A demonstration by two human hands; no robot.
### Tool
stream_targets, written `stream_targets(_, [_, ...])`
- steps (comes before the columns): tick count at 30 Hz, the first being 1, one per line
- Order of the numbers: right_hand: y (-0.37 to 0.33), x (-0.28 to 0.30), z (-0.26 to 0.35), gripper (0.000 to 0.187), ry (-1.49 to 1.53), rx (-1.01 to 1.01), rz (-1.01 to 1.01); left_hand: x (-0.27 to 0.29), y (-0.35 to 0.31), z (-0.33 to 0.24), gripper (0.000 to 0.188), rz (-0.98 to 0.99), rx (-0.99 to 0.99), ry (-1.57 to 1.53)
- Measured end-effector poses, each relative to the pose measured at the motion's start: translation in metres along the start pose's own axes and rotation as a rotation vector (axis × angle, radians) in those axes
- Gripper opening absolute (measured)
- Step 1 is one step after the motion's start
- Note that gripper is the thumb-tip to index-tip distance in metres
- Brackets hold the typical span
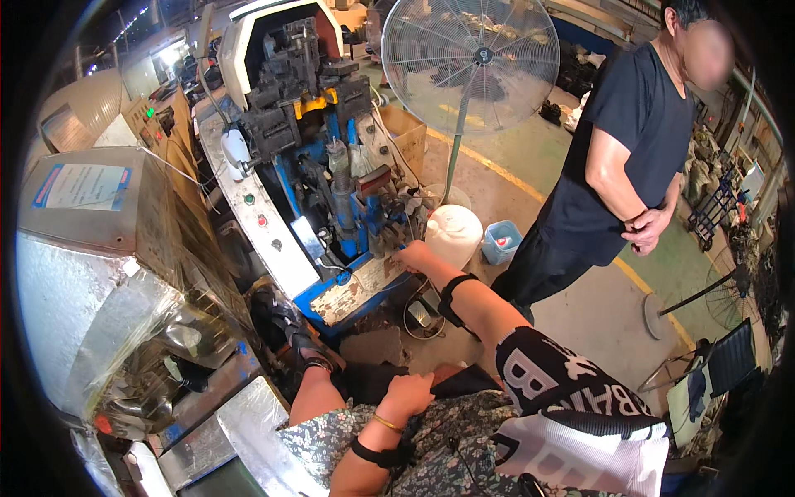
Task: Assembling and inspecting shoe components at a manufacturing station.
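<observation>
My right hand (413, 258) reaches forward to the front corner of a blue and white machine (348, 296). Its fingers are bent together by the dark metal clamp parts (385, 236); whatever they grip is too small or hidden to make out. My left hand (407, 393) lies low over my lap, fingers curled in, with a gold bracelet at the wrist. What it may hold is hidden. A white phone-like slab (307, 238) with a cable rests on the machine top. A white panel (261, 224) with several round buttons runs along the machine's left side.
A large standing fan (472, 62) rises behind the machine. Beside it are a white tub (454, 234) and a blue bucket (501, 242). Another person (621, 141) stands close on the right. A big metal-cased machine (91, 273) fills the left. A chair (712, 373) stands at lower right.
</observation>
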State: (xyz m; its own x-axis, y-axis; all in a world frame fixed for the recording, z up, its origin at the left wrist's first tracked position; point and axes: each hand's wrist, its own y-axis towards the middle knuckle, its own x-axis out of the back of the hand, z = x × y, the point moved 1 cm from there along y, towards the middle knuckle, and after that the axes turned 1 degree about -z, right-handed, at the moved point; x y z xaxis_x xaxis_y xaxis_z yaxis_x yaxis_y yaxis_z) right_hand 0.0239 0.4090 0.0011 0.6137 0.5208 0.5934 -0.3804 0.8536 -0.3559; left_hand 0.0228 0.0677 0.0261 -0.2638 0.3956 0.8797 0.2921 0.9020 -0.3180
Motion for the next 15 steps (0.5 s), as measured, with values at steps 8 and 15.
stream_targets(8, [-0.024,0.001,0.015,0.043,-0.201,0.103,-0.175,-0.002,-0.002,0.000,0.041,-0.015,-0.001,-0.019])
stream_targets(15, [-0.042,0.001,0.027,0.043,-0.269,0.133,-0.208,-0.002,-0.005,0.001,0.041,-0.031,0.009,-0.029])
